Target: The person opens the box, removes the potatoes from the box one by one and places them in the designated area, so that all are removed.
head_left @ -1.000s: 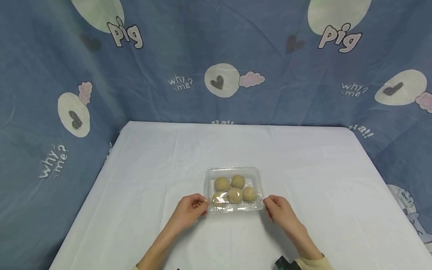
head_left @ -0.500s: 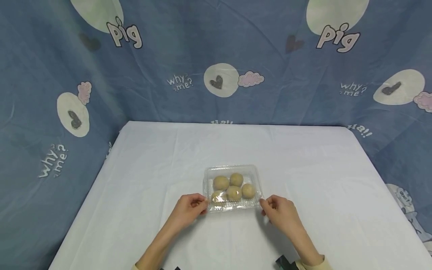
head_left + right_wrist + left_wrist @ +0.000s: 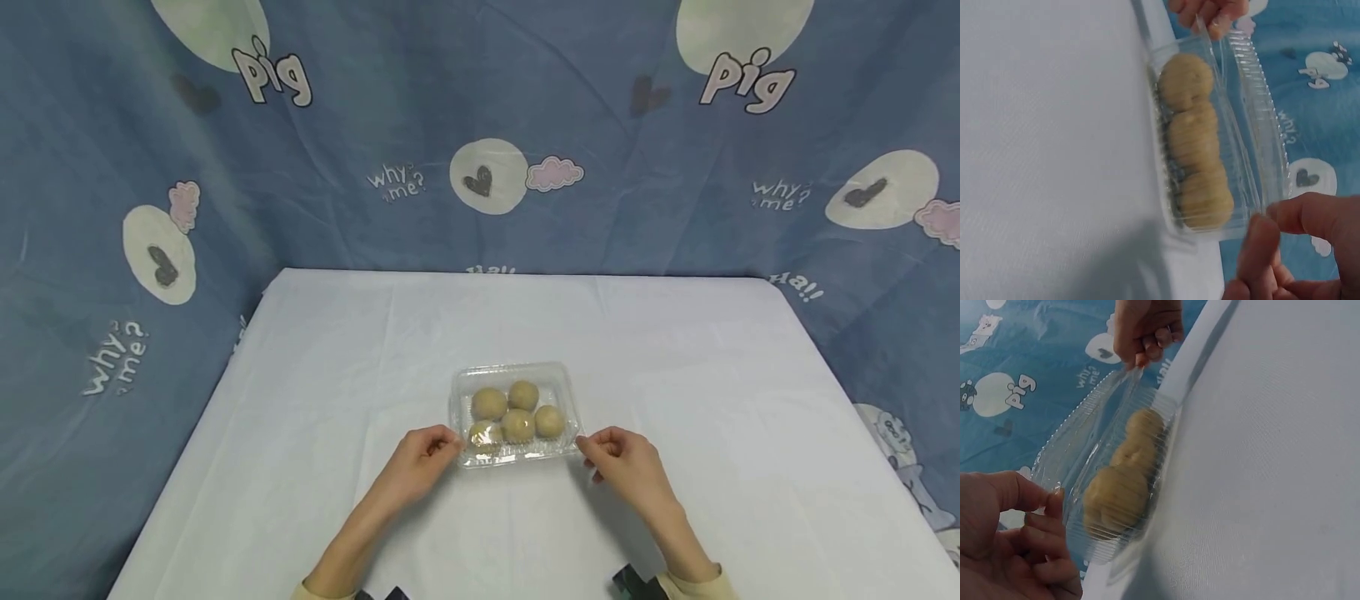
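A clear plastic clamshell box [image 3: 557,383] with its lid down sits near the middle of the table. Inside lie several round, yellow-brown potatoes [image 3: 517,425], seen through the plastic. With thumb and fingertips, my left hand [image 3: 423,457] pinches the box's near left corner at the rim. The near right corner is pinched by my right hand [image 3: 624,460]. Seen from the left wrist, the lid [image 3: 1069,450] rises at a slant above the base, close over the cloth. In the right wrist view, thumb and index finger [image 3: 1304,212] meet at the rim; the other fingers curl below.
White cloth [image 3: 360,333] covers the table. A blue printed curtain [image 3: 337,117] hangs behind it and along both sides. Dark wrist devices [image 3: 637,583] show at the sleeves near the front edge.
The box has shifted slightly away from me, and its right end has come a little to the left. Both hands keep their pinch on its corners. The head view has drifted slightly.
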`<state>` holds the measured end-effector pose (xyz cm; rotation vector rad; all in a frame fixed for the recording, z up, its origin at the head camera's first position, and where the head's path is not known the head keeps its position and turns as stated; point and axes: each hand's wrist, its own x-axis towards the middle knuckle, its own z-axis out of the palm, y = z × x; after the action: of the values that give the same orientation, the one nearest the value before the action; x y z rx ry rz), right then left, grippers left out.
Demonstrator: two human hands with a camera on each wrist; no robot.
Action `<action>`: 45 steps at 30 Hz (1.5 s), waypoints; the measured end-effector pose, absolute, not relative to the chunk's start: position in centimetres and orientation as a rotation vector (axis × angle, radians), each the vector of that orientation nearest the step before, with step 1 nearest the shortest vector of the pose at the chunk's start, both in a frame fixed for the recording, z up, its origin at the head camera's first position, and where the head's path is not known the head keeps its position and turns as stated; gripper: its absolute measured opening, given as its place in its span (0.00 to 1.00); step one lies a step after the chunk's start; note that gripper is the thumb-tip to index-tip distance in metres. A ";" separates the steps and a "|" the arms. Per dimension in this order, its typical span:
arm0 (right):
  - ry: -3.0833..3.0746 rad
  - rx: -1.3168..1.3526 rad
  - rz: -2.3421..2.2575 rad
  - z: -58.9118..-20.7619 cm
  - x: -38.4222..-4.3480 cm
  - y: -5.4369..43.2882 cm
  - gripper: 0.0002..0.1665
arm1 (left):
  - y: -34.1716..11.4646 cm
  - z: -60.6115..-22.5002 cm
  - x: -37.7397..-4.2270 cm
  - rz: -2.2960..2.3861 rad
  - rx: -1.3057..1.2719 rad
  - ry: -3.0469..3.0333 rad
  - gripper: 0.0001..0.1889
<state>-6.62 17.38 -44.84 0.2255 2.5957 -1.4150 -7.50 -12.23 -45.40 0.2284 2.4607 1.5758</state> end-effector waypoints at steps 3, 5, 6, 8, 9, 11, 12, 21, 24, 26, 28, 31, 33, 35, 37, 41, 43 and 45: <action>2.562 0.181 -1.418 -44.9 -6.7 17.4 0.12 | -12.2 -45.6 -7.6 1.583 0.208 2.482 0.07; 2.541 0.156 -1.426 -44.9 -6.7 17.4 0.13 | -12.0 -45.5 -7.6 1.584 0.168 2.501 0.07; 2.534 0.150 -1.433 -44.9 -6.7 17.4 0.13 | -12.0 -45.5 -7.5 1.585 0.149 2.506 0.07; 2.529 0.146 -1.442 -44.8 -6.7 17.4 0.13 | -11.8 -45.3 -7.4 1.617 0.122 2.487 0.08; 2.527 0.141 -1.446 -44.8 -6.7 17.4 0.13 | -11.7 -45.2 -7.4 1.635 0.111 2.474 0.08; 2.519 0.123 -1.456 -44.8 -6.7 17.4 0.13 | -11.6 -45.0 -7.3 1.680 0.100 2.428 0.09; 2.517 0.111 -1.458 -44.9 -6.7 17.4 0.13 | -11.6 -45.0 -7.3 1.705 0.096 2.387 0.09; 2.731 -0.046 -1.359 -45.4 -6.5 17.8 0.13 | -11.5 -45.4 -7.4 1.768 0.145 2.156 0.17; 2.906 -0.213 -1.349 -46.0 -6.4 18.2 0.11 | -11.5 -45.5 -7.5 1.766 0.205 2.138 0.18; 2.965 -0.386 -1.361 -46.3 -6.4 18.4 0.24 | -11.5 -45.6 -7.5 1.763 0.212 2.134 0.19; 2.960 -0.543 -1.396 -46.6 -6.5 18.5 0.41 | -11.6 -45.6 -7.5 1.759 0.203 2.139 0.19; 2.947 -0.676 -1.414 -46.8 -6.9 18.3 0.54 | -11.6 -45.6 -7.5 1.773 0.215 2.131 0.20; 2.961 -0.684 -1.403 -46.9 -7.0 18.2 0.55 | -11.6 -45.6 -7.4 1.778 0.224 2.120 0.19; 2.975 -0.676 -1.379 -47.0 -7.1 18.0 0.52 | -11.6 -45.6 -7.4 1.784 0.232 2.102 0.19; 2.989 -0.682 -1.346 -47.1 -7.2 17.9 0.49 | -11.6 -45.7 -7.4 1.777 0.240 2.103 0.17; 3.017 -0.773 -1.326 -47.3 -7.2 17.8 0.45 | -11.6 -45.6 -7.5 1.763 0.262 2.112 0.15; 3.036 -0.821 -1.320 -47.3 -7.2 17.7 0.43 | -11.7 -45.6 -7.5 1.759 0.265 2.113 0.14; 3.063 -0.846 -1.307 -47.3 -7.2 17.5 0.42 | -11.8 -45.6 -7.5 1.755 0.265 2.112 0.15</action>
<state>-7.17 17.54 -47.35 -0.8462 3.0631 -1.3075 -7.50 -11.77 -45.56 0.2645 2.1121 1.7553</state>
